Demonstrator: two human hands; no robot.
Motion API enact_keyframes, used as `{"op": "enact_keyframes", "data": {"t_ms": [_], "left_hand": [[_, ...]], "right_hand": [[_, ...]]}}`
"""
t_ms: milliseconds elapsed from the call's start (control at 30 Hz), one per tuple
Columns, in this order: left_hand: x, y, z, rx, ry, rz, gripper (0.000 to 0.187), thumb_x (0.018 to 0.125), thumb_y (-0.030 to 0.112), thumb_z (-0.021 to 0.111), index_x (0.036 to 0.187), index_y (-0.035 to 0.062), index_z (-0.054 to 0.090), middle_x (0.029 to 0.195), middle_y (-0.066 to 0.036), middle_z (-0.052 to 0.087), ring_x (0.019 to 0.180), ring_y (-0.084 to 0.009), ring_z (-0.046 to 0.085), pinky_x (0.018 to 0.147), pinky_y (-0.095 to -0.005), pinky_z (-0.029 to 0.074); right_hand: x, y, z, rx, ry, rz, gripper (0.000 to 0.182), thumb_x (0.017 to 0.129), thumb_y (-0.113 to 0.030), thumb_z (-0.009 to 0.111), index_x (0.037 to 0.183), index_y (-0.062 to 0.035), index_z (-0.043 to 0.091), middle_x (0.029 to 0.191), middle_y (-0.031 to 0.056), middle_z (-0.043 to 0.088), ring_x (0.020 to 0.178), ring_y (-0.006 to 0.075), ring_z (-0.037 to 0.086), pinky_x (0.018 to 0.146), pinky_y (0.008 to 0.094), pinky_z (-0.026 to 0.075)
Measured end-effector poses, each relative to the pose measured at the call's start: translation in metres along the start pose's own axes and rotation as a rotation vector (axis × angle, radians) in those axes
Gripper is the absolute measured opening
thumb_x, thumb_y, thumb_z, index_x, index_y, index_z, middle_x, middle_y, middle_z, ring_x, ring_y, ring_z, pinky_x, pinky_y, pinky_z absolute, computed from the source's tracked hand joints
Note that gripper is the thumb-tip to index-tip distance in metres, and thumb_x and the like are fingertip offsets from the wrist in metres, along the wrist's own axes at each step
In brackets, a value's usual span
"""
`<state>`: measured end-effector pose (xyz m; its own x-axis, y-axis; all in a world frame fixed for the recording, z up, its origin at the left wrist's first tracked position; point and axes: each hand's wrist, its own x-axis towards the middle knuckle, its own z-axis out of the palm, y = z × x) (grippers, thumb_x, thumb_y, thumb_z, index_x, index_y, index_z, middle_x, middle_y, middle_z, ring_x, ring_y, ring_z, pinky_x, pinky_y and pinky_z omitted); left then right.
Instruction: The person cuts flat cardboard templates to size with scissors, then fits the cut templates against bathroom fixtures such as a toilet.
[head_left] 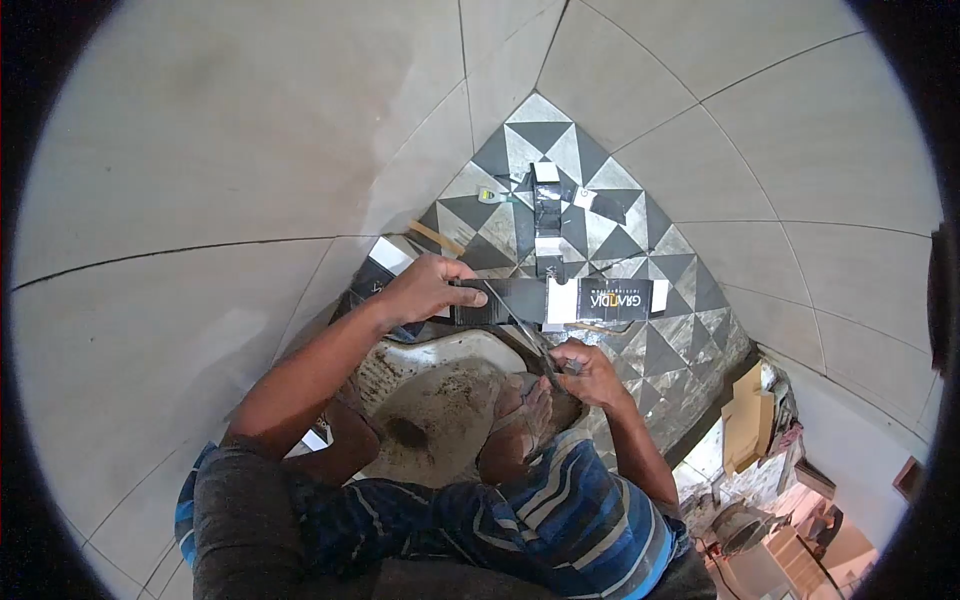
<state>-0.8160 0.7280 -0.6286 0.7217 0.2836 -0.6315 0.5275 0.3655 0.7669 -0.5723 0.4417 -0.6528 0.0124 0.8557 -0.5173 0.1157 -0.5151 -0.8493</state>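
My left hand pinches the left end of a flattened black and white cardboard box printed "GRANDIA", stretched out sideways in front of me. My right hand is closed around the lower end of a long, thin metal tool with a blade. The blade slants up to the left, its tip overlapping the black part of the cardboard close to my left fingers. Its handle is mostly hidden in my right fist. Below both hands, a dirty squat toilet pan lies between my feet.
On the patterned tile floor lie another black cardboard strip, a small scraper-like tool and a wooden stick. Tiled walls meet in the corner ahead. Brown cardboard stands at the lower right, past a dark sill.
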Motion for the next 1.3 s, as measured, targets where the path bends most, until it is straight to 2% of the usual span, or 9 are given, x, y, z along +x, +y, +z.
{"op": "enact_keyframes", "data": {"t_ms": [133, 333, 600, 700, 800, 867, 967, 1133, 1300], "left_hand": [[0.005, -0.005, -0.002, 0.039, -0.009, -0.013, 0.033, 0.089, 0.034, 0.086, 0.104, 0.005, 0.078, 0.073, 0.007, 0.06, 0.059, -0.0032, 0.045, 0.052, -0.0252, 0.035], [0.009, -0.011, -0.006, 0.078, -0.071, 0.006, 0.036, 0.089, 0.035, 0.086, 0.107, 0.0049, 0.078, 0.068, 0.009, 0.054, 0.053, -0.0029, 0.04, 0.047, -0.0253, 0.029], [0.015, -0.022, -0.009, 0.013, -0.09, -0.003, 0.031, 0.089, 0.029, 0.087, 0.107, 0.0052, 0.079, 0.064, 0.01, 0.051, 0.05, -0.0018, 0.038, 0.044, -0.0253, 0.027], [0.016, -0.023, -0.009, -0.056, -0.105, -0.025, 0.029, 0.089, 0.028, 0.088, 0.106, 0.0059, 0.079, 0.068, 0.01, 0.056, 0.051, -0.0011, 0.04, 0.044, -0.0243, 0.028], [0.013, -0.015, -0.006, -0.066, -0.089, -0.05, 0.027, 0.089, 0.027, 0.087, 0.105, 0.0052, 0.079, 0.075, 0.007, 0.063, 0.06, -0.0022, 0.048, 0.051, -0.0241, 0.036], [0.009, -0.006, -0.006, -0.073, -0.087, -0.054, 0.029, 0.089, 0.025, 0.087, 0.106, 0.0034, 0.079, 0.085, 0.005, 0.069, 0.073, -0.0043, 0.056, 0.062, -0.0245, 0.044], [0.012, -0.012, -0.009, -0.03, -0.126, -0.037, 0.03, 0.089, 0.023, 0.087, 0.107, 0.0015, 0.079, 0.091, 0.003, 0.072, 0.083, -0.0063, 0.06, 0.072, -0.0257, 0.048], [0.008, -0.006, -0.002, -0.157, -0.147, -0.063, 0.03, 0.089, 0.022, 0.086, 0.109, 0.0002, 0.079, 0.095, 0.001, 0.074, 0.084, -0.0067, 0.062, 0.075, -0.0261, 0.05], [0.011, -0.008, -0.004, -0.14, -0.149, -0.086, 0.029, 0.09, 0.022, 0.085, 0.109, 0.0008, 0.079, 0.095, -0.001, 0.074, 0.086, -0.0079, 0.062, 0.079, -0.0266, 0.05]], "right_hand": [[0.002, -0.015, 0.002, -0.149, -0.04, -0.058, 0.033, 0.084, -0.014, 0.084, 0.114, -0.0062, 0.075, 0.104, 0.0069, 0.072, 0.098, 0.0188, 0.067, 0.09, 0.035, 0.053], [0.009, -0.015, 0.012, 0.013, -0.086, -0.052, 0.024, 0.085, -0.016, 0.083, 0.105, -0.0063, 0.073, 0.093, 0.0044, 0.068, 0.086, 0.0156, 0.062, 0.079, 0.0352, 0.052], [0.008, -0.009, 0.011, 0.015, -0.138, -0.018, 0.015, 0.089, -0.009, 0.077, 0.103, -0.0063, 0.072, 0.089, 0.0027, 0.067, 0.085, 0.0151, 0.062, 0.079, 0.0333, 0.052], [0.005, -0.012, 0.013, 0.055, -0.128, 0.018, 0.013, 0.09, -0.007, 0.075, 0.103, -0.0068, 0.073, 0.089, 0.0028, 0.069, 0.086, 0.0154, 0.065, 0.081, 0.0327, 0.053], [0.007, -0.017, 0.013, 0.103, -0.149, 0.03, 0.012, 0.091, -0.006, 0.074, 0.102, -0.0072, 0.074, 0.09, 0.0026, 0.071, 0.088, 0.015, 0.066, 0.082, 0.0325, 0.053], [0.01, -0.021, 0.015, 0.096, -0.17, 0.016, 0.011, 0.091, -0.005, 0.073, 0.102, -0.0072, 0.074, 0.091, 0.0027, 0.071, 0.089, 0.0146, 0.067, 0.082, 0.0324, 0.053], [0.013, -0.019, 0.02, 0.128, -0.163, 0.037, 0.01, 0.093, -0.007, 0.073, 0.102, -0.007, 0.072, 0.091, 0.0017, 0.069, 0.088, 0.0138, 0.065, 0.082, 0.0324, 0.053], [0.015, -0.01, 0.028, 0.313, -0.151, 0.056, 0.01, 0.093, -0.006, 0.07, 0.102, -0.0049, 0.068, 0.093, -0.0004, 0.061, 0.086, 0.0129, 0.059, 0.079, 0.0324, 0.051], [0.013, -0.009, 0.027, 0.158, -0.108, -0.029, 0.012, 0.09, 0.0, 0.065, 0.1, -0.0043, 0.067, 0.09, 0.0017, 0.062, 0.085, 0.0141, 0.059, 0.077, 0.0329, 0.051]]}}
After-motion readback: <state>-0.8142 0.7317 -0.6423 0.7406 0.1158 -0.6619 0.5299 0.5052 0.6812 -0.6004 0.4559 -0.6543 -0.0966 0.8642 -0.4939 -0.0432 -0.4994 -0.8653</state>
